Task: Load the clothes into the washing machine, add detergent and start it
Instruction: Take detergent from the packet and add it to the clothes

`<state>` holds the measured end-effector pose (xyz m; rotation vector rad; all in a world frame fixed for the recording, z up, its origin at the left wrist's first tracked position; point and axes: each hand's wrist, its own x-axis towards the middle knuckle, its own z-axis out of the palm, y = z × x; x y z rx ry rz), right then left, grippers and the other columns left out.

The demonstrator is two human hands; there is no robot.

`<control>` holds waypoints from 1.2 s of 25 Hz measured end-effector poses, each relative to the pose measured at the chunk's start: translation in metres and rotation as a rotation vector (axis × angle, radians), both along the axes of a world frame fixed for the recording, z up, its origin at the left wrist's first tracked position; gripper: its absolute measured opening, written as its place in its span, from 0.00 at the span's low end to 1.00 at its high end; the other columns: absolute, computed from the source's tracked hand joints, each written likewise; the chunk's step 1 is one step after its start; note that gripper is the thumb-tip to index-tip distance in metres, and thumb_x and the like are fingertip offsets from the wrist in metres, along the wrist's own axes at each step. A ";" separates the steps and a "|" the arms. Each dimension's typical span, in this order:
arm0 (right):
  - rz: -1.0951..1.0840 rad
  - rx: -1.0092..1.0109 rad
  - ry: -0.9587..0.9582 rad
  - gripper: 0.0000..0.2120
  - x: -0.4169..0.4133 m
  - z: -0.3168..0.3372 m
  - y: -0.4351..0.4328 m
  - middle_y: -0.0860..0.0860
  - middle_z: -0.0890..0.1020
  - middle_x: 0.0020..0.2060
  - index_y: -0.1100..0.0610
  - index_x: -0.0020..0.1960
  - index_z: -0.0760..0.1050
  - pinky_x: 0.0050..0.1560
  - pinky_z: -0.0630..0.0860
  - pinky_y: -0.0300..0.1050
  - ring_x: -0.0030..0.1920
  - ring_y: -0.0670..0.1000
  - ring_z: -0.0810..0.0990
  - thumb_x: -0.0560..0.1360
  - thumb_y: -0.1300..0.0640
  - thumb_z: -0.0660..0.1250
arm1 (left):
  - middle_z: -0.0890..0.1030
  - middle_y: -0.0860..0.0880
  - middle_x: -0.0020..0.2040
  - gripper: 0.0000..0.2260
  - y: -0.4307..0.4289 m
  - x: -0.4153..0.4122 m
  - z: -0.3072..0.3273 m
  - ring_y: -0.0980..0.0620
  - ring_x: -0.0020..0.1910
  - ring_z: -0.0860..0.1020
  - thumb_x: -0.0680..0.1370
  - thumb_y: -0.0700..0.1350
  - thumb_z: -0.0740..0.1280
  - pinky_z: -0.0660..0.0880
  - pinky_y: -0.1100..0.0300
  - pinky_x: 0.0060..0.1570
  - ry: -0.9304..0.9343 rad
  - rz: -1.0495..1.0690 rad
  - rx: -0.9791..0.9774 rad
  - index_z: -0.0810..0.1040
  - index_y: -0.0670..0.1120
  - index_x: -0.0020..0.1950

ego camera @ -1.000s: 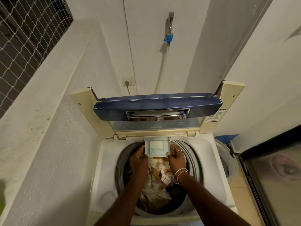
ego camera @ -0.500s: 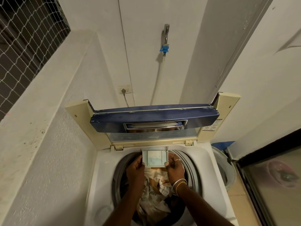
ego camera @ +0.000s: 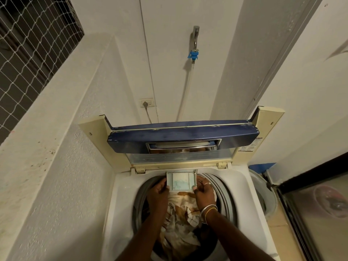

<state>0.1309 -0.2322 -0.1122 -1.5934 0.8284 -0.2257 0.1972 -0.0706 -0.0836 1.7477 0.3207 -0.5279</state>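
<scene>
A white top-loading washing machine stands below me, its blue-fronted lid raised upright at the back. Crumpled cream and orange clothes fill the drum. A small pale detergent drawer, speckled with blue powder, juts out over the drum's back rim. My left hand grips the drawer's left side and my right hand, with a ring and bangles, grips its right side.
A rough white wall crowds the machine's left side. Behind it are a wall socket with a plug and a tap with a hose. A bucket and a glass door stand to the right.
The view has tilted upward, so the machine sits lower in frame. Both hands keep hold of the detergent drawer, which has slid back toward the machine's rear rim.
</scene>
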 end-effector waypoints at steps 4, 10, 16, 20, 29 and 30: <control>0.043 -0.097 0.021 0.18 0.000 0.004 -0.001 0.46 0.83 0.57 0.51 0.64 0.78 0.66 0.74 0.53 0.59 0.46 0.79 0.75 0.61 0.67 | 0.82 0.50 0.60 0.16 -0.003 0.000 0.004 0.52 0.58 0.80 0.80 0.45 0.67 0.78 0.49 0.60 -0.080 -0.022 0.078 0.77 0.49 0.68; 0.048 -0.201 0.074 0.16 0.004 0.013 -0.003 0.49 0.81 0.59 0.52 0.65 0.78 0.67 0.72 0.47 0.61 0.49 0.78 0.78 0.53 0.67 | 0.84 0.48 0.57 0.14 -0.008 0.005 0.015 0.52 0.54 0.82 0.80 0.48 0.67 0.80 0.49 0.56 -0.144 -0.011 0.161 0.79 0.47 0.64; 0.095 -0.331 0.183 0.22 0.005 0.016 -0.001 0.50 0.82 0.57 0.48 0.63 0.78 0.64 0.75 0.52 0.59 0.51 0.79 0.76 0.38 0.59 | 0.85 0.47 0.51 0.11 -0.011 0.009 0.034 0.55 0.47 0.80 0.79 0.46 0.68 0.73 0.68 0.44 -0.256 -0.019 0.270 0.83 0.44 0.58; 0.124 -0.416 0.206 0.18 0.012 0.029 -0.003 0.53 0.83 0.53 0.52 0.59 0.80 0.60 0.76 0.50 0.56 0.54 0.80 0.79 0.43 0.59 | 0.85 0.47 0.50 0.10 -0.012 0.014 0.039 0.58 0.45 0.78 0.78 0.47 0.70 0.71 0.65 0.46 -0.315 -0.027 0.357 0.84 0.44 0.55; 0.234 -0.632 0.296 0.15 0.019 0.058 0.000 0.56 0.83 0.41 0.57 0.50 0.79 0.46 0.75 0.47 0.45 0.58 0.81 0.82 0.53 0.56 | 0.86 0.45 0.48 0.09 -0.013 0.017 0.042 0.57 0.43 0.77 0.79 0.46 0.69 0.71 0.62 0.44 -0.333 -0.058 0.380 0.84 0.43 0.55; 0.247 -0.640 0.305 0.15 0.019 0.061 0.001 0.56 0.83 0.41 0.57 0.50 0.79 0.47 0.75 0.46 0.45 0.58 0.81 0.82 0.53 0.55 | 0.86 0.46 0.48 0.09 -0.014 0.017 0.043 0.57 0.42 0.77 0.79 0.46 0.69 0.72 0.62 0.44 -0.338 -0.059 0.380 0.84 0.43 0.55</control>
